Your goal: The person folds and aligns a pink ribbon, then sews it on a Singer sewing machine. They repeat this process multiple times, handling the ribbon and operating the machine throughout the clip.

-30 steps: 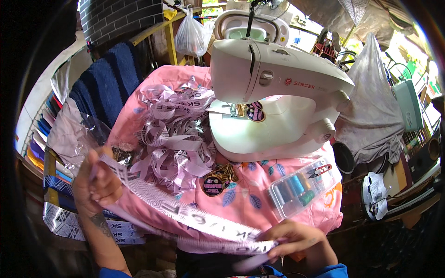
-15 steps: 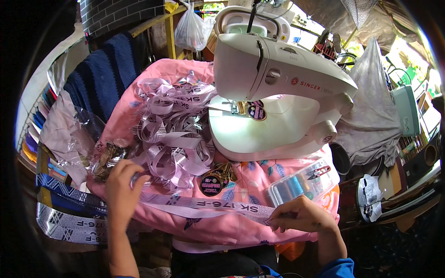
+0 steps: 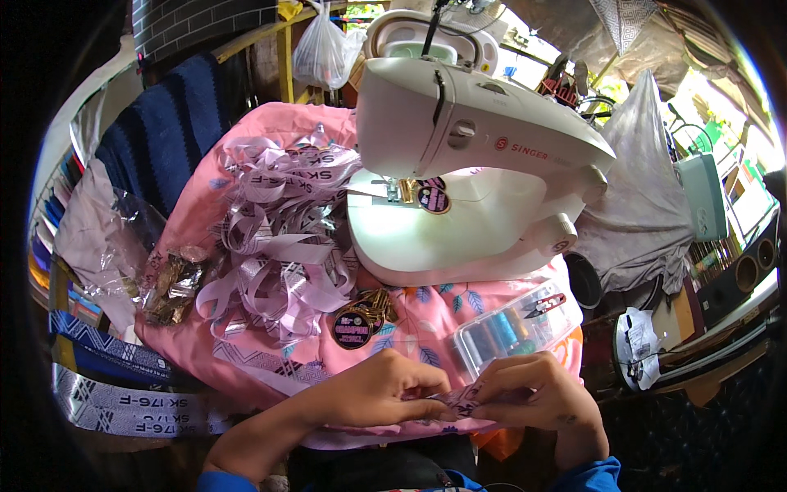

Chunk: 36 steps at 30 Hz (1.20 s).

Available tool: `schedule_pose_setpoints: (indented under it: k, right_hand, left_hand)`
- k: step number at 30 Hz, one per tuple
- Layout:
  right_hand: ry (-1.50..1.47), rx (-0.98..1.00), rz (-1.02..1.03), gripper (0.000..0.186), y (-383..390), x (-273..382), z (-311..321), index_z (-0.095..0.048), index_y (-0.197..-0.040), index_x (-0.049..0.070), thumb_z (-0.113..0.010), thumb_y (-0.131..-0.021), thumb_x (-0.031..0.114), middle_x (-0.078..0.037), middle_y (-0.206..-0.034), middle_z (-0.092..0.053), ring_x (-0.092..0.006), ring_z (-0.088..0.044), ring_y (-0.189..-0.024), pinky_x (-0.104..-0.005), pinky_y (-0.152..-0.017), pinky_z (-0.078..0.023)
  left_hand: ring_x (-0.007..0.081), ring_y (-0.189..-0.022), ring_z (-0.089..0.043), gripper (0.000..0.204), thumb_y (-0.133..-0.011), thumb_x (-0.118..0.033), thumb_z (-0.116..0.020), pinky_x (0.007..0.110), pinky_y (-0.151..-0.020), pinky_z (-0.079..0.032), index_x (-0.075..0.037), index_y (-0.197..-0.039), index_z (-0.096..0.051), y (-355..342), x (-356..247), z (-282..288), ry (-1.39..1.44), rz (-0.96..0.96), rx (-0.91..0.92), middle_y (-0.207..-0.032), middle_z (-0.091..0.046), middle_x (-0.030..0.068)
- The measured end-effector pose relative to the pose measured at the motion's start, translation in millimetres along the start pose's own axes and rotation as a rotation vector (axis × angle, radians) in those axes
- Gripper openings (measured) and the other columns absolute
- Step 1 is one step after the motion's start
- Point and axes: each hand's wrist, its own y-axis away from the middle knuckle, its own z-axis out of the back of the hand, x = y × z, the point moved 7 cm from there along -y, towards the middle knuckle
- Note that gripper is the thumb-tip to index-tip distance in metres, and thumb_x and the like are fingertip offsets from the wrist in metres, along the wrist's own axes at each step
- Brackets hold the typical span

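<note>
Close together at the front edge of a pink leaf-print cloth [image 3: 246,369], my left hand [image 3: 381,389] and my right hand [image 3: 537,398] are closed on a pale lilac printed ribbon [image 3: 462,402]. Thumbs and fingertips pinch it from both sides, and a short bit shows between them. Behind my left hand lies a large tangled pile of the same ribbon [image 3: 275,246]. Round black badges [image 3: 352,325] with gold metal clasps sit just past my left fingers. Beyond my right hand is a clear plastic box [image 3: 475,348] with thread spools and red-handled snips on it.
A white sewing machine [image 3: 492,123] stands at the back, with a ribbon and a badge [image 3: 434,197] at its needle. A clear bag of gold clasps [image 3: 176,283] lies at the left. Printed ribbons [image 3: 115,406] hang over a rail at the lower left.
My left hand has moved right from beside the ribbon pile to meet my right hand, and now pinches the ribbon too. The view has shifted slightly.
</note>
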Motion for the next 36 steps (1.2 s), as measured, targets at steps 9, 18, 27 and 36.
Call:
schedule_pose_setpoints:
  k: [9,18,27,36]
  right_hand:
    - [-0.323,-0.107,-0.223,0.016,18.5,-14.5,5.7,-0.066,-0.082,-0.002,-0.077,-0.076,0.007,-0.005,-0.079,-0.067,-0.0082,-0.060,-0.072,-0.0240,-0.064,-0.048]
    - [0.026,-0.165,0.076,0.017,11.4,18.3,5.8,-0.062,-0.077,0.000,-0.079,-0.073,0.004,-0.004,-0.081,-0.067,-0.0083,-0.063,-0.075,-0.0241,-0.068,-0.050]
    - [-0.314,-0.375,0.031,0.028,28.5,-0.9,17.8,-0.057,-0.087,0.001,-0.080,-0.071,0.001,-0.006,-0.085,-0.065,-0.0090,-0.064,-0.079,-0.0218,-0.067,-0.050]
    - [-0.153,-0.389,0.072,0.033,31.3,4.2,20.1,-0.056,-0.090,0.000,-0.082,-0.069,0.002,-0.007,-0.083,-0.065,-0.0098,-0.064,-0.075,-0.0219,-0.065,-0.050]
  left_hand:
    - [0.0074,-0.066,-0.058,0.024,-0.082,-0.021,-0.074,0.025,-0.061,-0.046,-0.001,-0.093,-0.068,29.8,-7.2,7.2,0.071,0.159,0.028,-0.073,-0.066,0.0044]
    - [0.0107,-0.071,-0.067,0.026,-0.090,-0.018,-0.064,0.023,-0.064,-0.051,0.002,-0.107,-0.063,6.4,-20.7,-14.9,0.180,0.125,0.053,-0.083,-0.071,0.0068]
    - [0.0069,-0.066,-0.063,0.017,-0.088,-0.011,-0.067,0.021,-0.060,-0.049,0.002,-0.099,-0.067,10.4,-28.9,-14.4,0.132,0.144,-0.037,-0.080,-0.070,0.0050]
    - [0.0067,-0.075,-0.062,0.020,-0.091,-0.012,-0.063,0.022,-0.065,-0.051,0.001,-0.106,-0.066,12.3,-34.0,-15.8,0.126,0.143,-0.023,-0.086,-0.070,0.0039]
